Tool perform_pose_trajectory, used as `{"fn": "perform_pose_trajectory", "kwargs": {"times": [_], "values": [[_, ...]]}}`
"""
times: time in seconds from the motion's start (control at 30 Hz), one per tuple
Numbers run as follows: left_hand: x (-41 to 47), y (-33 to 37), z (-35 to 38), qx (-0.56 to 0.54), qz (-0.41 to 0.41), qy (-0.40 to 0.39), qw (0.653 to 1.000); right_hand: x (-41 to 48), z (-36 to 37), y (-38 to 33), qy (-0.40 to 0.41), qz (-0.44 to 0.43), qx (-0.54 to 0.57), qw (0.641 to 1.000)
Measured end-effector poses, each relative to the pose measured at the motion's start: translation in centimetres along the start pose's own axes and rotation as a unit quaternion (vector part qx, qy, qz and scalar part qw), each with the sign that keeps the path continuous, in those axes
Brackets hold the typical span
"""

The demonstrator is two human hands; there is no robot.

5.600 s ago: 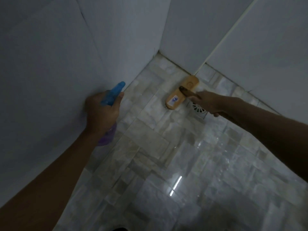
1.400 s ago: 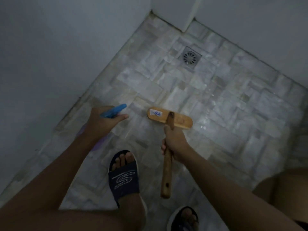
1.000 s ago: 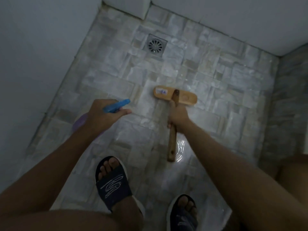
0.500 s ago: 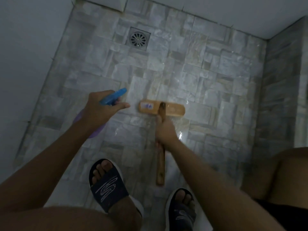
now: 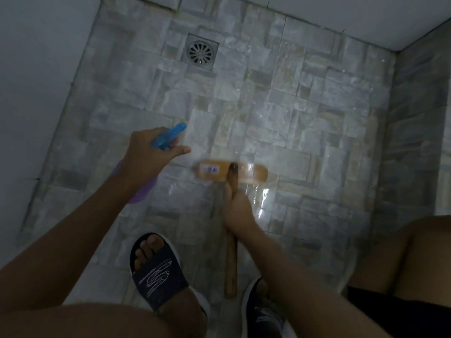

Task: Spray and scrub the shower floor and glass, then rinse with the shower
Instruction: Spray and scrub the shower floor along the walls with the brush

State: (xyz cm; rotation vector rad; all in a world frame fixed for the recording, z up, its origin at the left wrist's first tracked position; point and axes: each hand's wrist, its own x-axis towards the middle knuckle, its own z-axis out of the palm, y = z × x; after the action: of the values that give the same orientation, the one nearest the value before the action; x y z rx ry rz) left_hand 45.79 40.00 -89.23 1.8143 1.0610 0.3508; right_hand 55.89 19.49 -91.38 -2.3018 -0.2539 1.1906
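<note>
My left hand (image 5: 146, 159) grips a spray bottle (image 5: 168, 137) with a blue trigger head and purple body, its nozzle pointing right over the stone-tile shower floor (image 5: 305, 113). In my right hand (image 5: 238, 211) is the wooden handle of a scrub brush (image 5: 231, 172), whose flat wooden head lies crosswise on the wet floor just right of the bottle. The brush head is motion-blurred. The handle's end (image 5: 230, 276) sticks out toward me behind my fist.
A square metal drain (image 5: 200, 53) sits near the far wall. White walls (image 5: 36, 81) close in on the left and far side, a tiled wall on the right. My feet in dark slides (image 5: 156, 269) stand at the near edge; a bare knee (image 5: 415, 252) is at the right.
The brush has been pulled back from the far corner by the drain to the middle of the floor, stroking to and fro. The view has tilted down to my feet.
</note>
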Motion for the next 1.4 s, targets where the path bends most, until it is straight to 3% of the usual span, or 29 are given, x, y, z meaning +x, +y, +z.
{"fn": "perform_pose_trajectory", "kwargs": {"times": [0.17,0.27,0.37,0.43,0.6,0.77,0.9,1.03,1.23,1.4], "values": [[0.1,0.1,0.5,-0.014,-0.013,-0.009,1.0,7.2,-2.5,-4.7,0.037,-0.011,0.076,0.996],[0.4,0.4,1.0,-0.019,-0.004,-0.015,1.0,2.7,-1.3,-0.1,0.034,-0.008,0.023,0.999],[1.1,0.8,1.5,-0.017,-0.005,-0.014,1.0,-4.3,0.2,5.2,-0.022,0.026,0.027,0.999],[1.5,1.3,1.8,-0.025,-0.002,-0.004,1.0,-5.1,0.1,5.3,-0.032,0.033,0.024,0.999],[1.9,1.8,2.2,-0.025,0.005,0.003,1.0,5.0,-3.7,-2.3,0.023,-0.006,0.04,0.999],[1.9,1.6,2.8,-0.021,0.012,-0.008,1.0,10.0,-8.2,-8.3,-0.005,0.078,0.168,0.983],[2.4,1.2,2.9,0.0,0.05,0.005,0.999,5.8,-6.1,-4.2,-0.001,-0.012,0.027,1.0],[4.7,0.9,2.0,-0.027,0.01,0.056,0.998,0.8,-4.5,-0.6,-0.062,0.008,0.021,0.998],[9.9,1.6,-0.5,-0.003,0.015,0.046,0.999,12.3,-6.9,-8.1,0.026,-0.036,0.018,0.999],[13.6,2.3,-1.4,0.028,0.057,0.047,0.997,20.1,-10.3,-14.3,0.055,0.005,0.072,0.996]]}}
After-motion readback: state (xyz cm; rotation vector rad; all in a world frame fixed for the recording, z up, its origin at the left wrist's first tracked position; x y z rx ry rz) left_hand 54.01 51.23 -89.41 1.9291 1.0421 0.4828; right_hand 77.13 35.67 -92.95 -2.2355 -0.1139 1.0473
